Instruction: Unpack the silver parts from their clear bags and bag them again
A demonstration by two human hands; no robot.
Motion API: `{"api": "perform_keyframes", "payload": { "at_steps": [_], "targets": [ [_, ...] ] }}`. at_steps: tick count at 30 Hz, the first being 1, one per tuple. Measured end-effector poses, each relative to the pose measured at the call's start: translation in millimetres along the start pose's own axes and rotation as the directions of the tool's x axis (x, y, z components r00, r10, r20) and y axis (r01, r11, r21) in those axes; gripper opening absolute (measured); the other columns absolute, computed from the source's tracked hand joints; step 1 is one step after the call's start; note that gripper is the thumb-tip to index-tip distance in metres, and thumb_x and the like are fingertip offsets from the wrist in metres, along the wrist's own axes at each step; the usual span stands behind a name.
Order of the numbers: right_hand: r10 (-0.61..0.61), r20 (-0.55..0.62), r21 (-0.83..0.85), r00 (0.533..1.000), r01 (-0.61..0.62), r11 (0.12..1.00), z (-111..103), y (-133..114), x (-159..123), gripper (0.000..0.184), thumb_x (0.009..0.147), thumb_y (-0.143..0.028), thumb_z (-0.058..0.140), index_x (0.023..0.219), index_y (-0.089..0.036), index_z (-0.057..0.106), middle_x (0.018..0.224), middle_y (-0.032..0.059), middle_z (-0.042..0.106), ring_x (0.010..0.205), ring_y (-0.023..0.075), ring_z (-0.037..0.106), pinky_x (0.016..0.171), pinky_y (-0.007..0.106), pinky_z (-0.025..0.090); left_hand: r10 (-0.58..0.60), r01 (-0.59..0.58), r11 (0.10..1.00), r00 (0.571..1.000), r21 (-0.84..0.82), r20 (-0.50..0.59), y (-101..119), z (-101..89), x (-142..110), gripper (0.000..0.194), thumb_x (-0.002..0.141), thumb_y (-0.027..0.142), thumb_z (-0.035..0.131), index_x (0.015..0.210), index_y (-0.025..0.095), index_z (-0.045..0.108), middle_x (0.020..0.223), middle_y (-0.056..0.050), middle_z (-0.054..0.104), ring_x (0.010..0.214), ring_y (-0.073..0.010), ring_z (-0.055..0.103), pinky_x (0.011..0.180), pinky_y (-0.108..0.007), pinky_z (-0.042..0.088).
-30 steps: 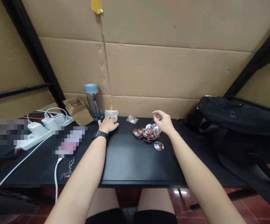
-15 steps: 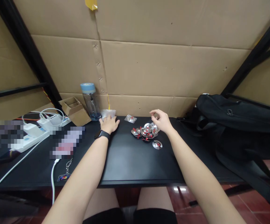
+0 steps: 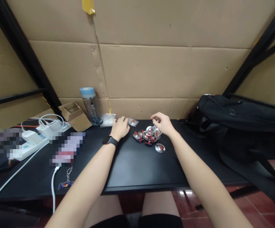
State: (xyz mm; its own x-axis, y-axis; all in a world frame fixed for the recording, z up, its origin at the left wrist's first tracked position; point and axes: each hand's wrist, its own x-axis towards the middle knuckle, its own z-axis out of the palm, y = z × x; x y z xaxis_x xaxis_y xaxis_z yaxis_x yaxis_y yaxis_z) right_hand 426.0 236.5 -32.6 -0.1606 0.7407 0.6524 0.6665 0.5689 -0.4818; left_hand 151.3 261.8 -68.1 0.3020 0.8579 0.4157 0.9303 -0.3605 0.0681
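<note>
My left hand [image 3: 120, 127], with a black watch at the wrist, is open, palm down over the black table. Its fingers reach between a clear bag of white stuff [image 3: 108, 120] and a small clear packet [image 3: 133, 122] with a metal disc and red loop inside. My right hand [image 3: 164, 124] is at the back right of a pile of silver finger cymbals [image 3: 149, 135] with red loops. Its fingers are bent, with a gap at the thumb and nothing visible in them. One loose finger cymbal [image 3: 160, 148] lies in front of the pile.
A blue-lidded bottle [image 3: 91, 106] and an open cardboard box [image 3: 76, 117] stand back left. Further left are a power strip [image 3: 30, 147] with cables, a blurred phone-like object [image 3: 68, 148] and a keychain [image 3: 67, 182]. A black backpack [image 3: 244, 126] fills the right side.
My left hand has moved right, off the bag of white stuff and up to the small packet. My right hand has hardly moved. The view has shifted slightly.
</note>
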Motion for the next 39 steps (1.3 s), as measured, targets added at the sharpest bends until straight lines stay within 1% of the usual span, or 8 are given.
{"api": "perform_keyframes", "payload": {
  "at_steps": [3,8,14,19,25,32,35,39],
  "targets": [
    [0.003,0.013,-0.009,1.0,-0.003,1.0,-1,-1,0,0.015,0.081,-0.017,0.059,0.088,-0.021,0.072,0.091,0.003,0.07,0.057,0.0119,0.059,0.064,0.028,0.048,0.158,-0.147,0.984,0.98,-0.099,0.116,11,10.6,1,0.056,0.097,0.028,0.042,0.153,0.028,0.041,0.161,-0.011,0.04,0.146,-0.027,0.037,0.109,-0.047,0.037],
    [0.013,0.063,-0.027,0.998,-0.011,1.0,-1,0,0,0.015,0.081,-0.015,0.059,0.085,-0.021,0.073,0.085,0.0017,0.072,0.058,0.0123,0.059,0.065,0.027,0.047,0.121,-0.099,0.99,0.964,-0.105,0.236,6,21.2,3,0.056,0.101,0.041,0.036,0.156,0.032,0.033,0.163,-0.009,0.037,0.14,-0.0312,0.044,0.105,-0.051,0.039],
    [0.013,0.121,-0.026,0.993,-0.01,1.0,2,3,-2,0.017,0.081,-0.015,0.059,0.085,-0.021,0.074,0.08,0.0004,0.073,0.059,0.0131,0.06,0.066,0.027,0.047,0.068,-0.067,0.998,0.988,-0.013,0.136,6,16.5,3,0.053,0.097,0.039,0.045,0.147,0.024,0.048,0.144,-0.015,0.055,0.13,-0.0322,0.05,0.104,-0.045,0.038],
    [0.008,0.14,-0.038,0.99,-0.003,0.999,4,8,-2,0.018,0.081,-0.015,0.059,0.086,-0.022,0.075,0.08,0.0004,0.074,0.059,0.0133,0.06,0.064,0.027,0.047,0.095,-0.083,0.992,0.987,-0.098,0.129,5,15.5,3,0.043,0.095,0.036,0.05,0.136,0.022,0.053,0.14,-0.013,0.059,0.129,-0.0288,0.053,0.104,-0.044,0.037],
    [0.028,0.168,-0.044,0.985,-0.02,0.999,3,7,-1,0.018,0.08,-0.015,0.059,0.086,-0.021,0.075,0.08,0.0009,0.075,0.058,0.0132,0.06,0.064,0.027,0.047,0.031,-0.027,0.998,0.996,-0.048,0.079,2,11.0,4,0.033,0.101,0.032,0.043,0.126,0.023,0.062,0.125,-0.011,0.071,0.115,-0.0276,0.064,0.094,-0.04,0.037],
    [0.017,0.187,-0.032,0.982,-0.011,0.999,4,4,-3,0.017,0.081,-0.015,0.059,0.086,-0.02,0.074,0.08,0.0012,0.075,0.059,0.0136,0.061,0.064,0.027,0.047,-0.155,0.136,0.966,0.986,-0.219,-0.069,10,-3.1,4,0.04,0.106,0.037,0.036,0.119,0.027,0.072,0.112,-0.01,0.077,0.106,-0.0246,0.07,0.095,-0.038,0.037],
    [0.035,0.204,0.017,0.978,-0.04,0.999,6,-1,-4,0.014,0.084,-0.022,0.062,0.091,-0.02,0.074,0.085,0.0024,0.075,0.061,0.0137,0.062,0.065,0.027,0.049,-0.127,0.067,0.922,0.983,-0.381,-0.134,22,-8.8,1,0.038,0.105,0.039,0.04,0.119,0.028,0.074,0.117,-0.006,0.077,0.108,-0.0231,0.07,0.098,-0.037,0.041],
    [0.114,0.251,0.172,0.961,-0.16,0.972,6,-7,-4,0.03,0.091,-0.041,0.062,0.109,-0.02,0.072,0.101,0.0058,0.076,0.063,0.0137,0.065,0.063,0.027,0.051,-0.01,-0.102,0.814,0.982,-0.572,-0.189,41,-10.2,-5,0.031,0.1,0.039,0.051,0.112,0.029,0.078,0.115,-0.002,0.078,0.109,-0.0215,0.07,0.1,-0.034,0.046]
  ]
}}
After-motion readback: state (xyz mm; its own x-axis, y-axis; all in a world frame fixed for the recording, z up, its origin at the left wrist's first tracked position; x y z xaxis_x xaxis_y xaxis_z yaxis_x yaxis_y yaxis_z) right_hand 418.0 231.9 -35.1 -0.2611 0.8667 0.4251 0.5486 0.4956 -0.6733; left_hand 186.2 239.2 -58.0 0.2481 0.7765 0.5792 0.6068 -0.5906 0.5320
